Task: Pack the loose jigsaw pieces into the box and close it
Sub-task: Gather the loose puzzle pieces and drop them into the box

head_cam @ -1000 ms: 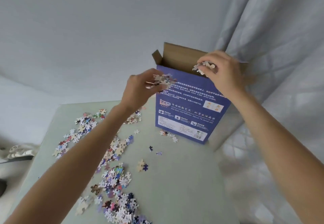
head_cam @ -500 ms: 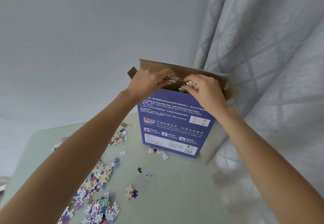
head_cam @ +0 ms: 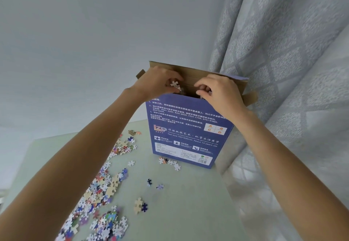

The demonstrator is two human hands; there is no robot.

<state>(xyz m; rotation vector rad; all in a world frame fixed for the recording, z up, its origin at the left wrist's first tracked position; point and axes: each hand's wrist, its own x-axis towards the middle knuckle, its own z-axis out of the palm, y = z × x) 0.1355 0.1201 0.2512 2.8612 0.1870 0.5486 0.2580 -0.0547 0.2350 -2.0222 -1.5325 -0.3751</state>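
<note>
Box (head_cam: 186, 131) stands upright on the far right of the surface (head_cam: 188, 199) beside the curtain (head_cam: 283, 71), long axis vertical, open mouth up, flaps raised. Both hands have come from beside the box to its mouth: left hand (head_cam: 157, 84) fingers curled on pale pieces (head_cam: 174, 84) at the opening, right hand (head_cam: 220, 91) fingers curled into it, load mostly hidden. Loose pieces (head_cam: 105, 189) still litter the surface, so packing isn't finished.

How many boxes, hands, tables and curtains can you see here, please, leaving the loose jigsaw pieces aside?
Box: 1
Hands: 2 (left hand, right hand, both holding jigsaw pieces)
Table: 1
Curtain: 1
Total: 5
</note>
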